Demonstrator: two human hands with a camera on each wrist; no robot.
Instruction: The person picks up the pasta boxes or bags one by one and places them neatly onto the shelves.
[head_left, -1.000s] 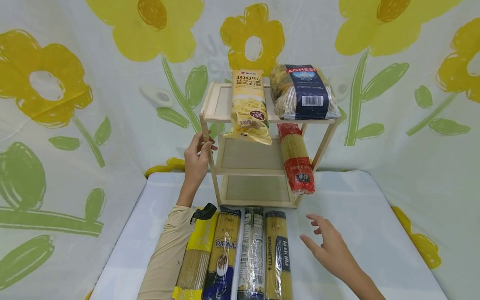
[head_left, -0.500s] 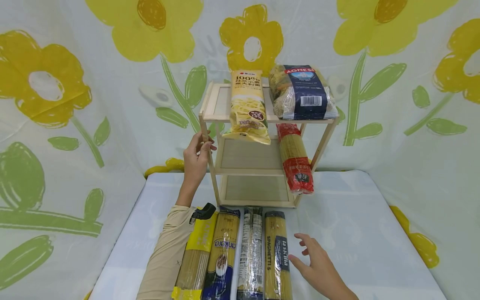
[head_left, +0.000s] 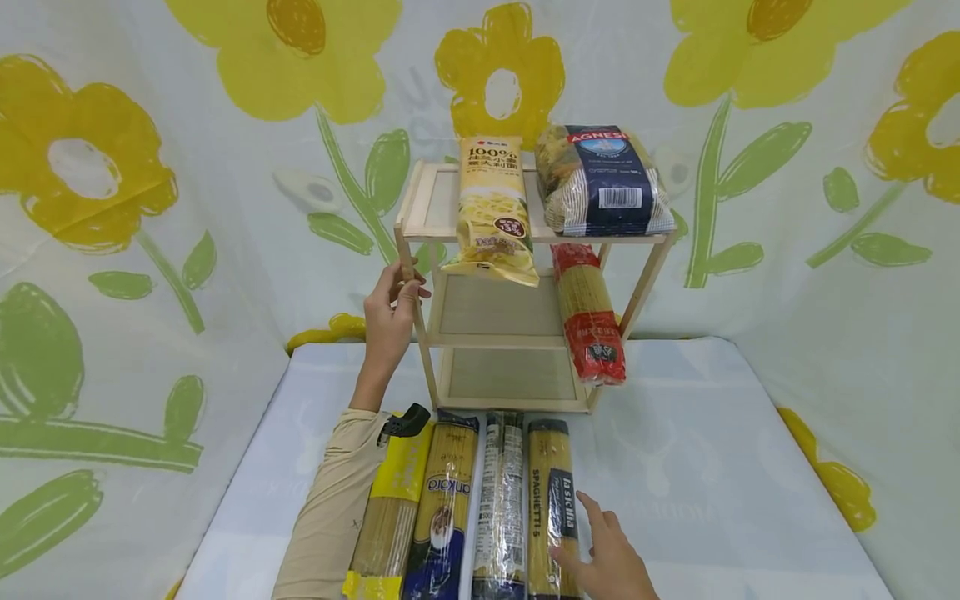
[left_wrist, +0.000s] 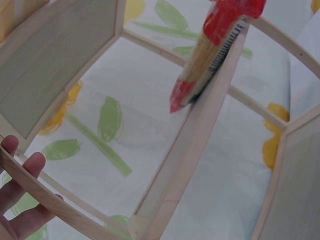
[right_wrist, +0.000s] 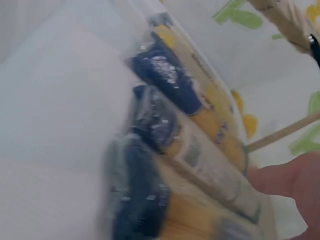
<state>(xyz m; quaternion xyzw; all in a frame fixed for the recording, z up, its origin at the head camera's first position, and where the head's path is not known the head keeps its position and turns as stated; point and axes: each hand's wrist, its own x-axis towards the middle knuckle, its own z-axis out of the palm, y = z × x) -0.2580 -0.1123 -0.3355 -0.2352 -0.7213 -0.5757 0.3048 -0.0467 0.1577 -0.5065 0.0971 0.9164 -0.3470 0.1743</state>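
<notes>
My left hand (head_left: 390,312) grips the front left post of a small wooden shelf rack (head_left: 498,340); the left wrist view shows its fingers (left_wrist: 34,164) around the post. My right hand (head_left: 611,554) is at the right side of a La Sicilia spaghetti pack (head_left: 550,508), thumb over the pack and fingers spread beside it. Left of that pack lie a silver-and-dark spaghetti pack (head_left: 501,500), an Ankara spaghetti pack (head_left: 444,500) and a yellow spaghetti pack (head_left: 393,508), partly hidden by the left sleeve. The right wrist view is blurred.
On the rack's top lie a yellow pasta bag (head_left: 495,208) and an Agnesi pasta bag (head_left: 606,183). A red spaghetti pack (head_left: 591,321) rests on the middle shelf at the right, jutting past its front edge. A flower-printed cloth (head_left: 247,183) stands behind the white table (head_left: 690,433).
My right hand has moved left and toward the front of the table, from beside the packs to the La Sicilia spaghetti pack. The left hand has stayed on the post.
</notes>
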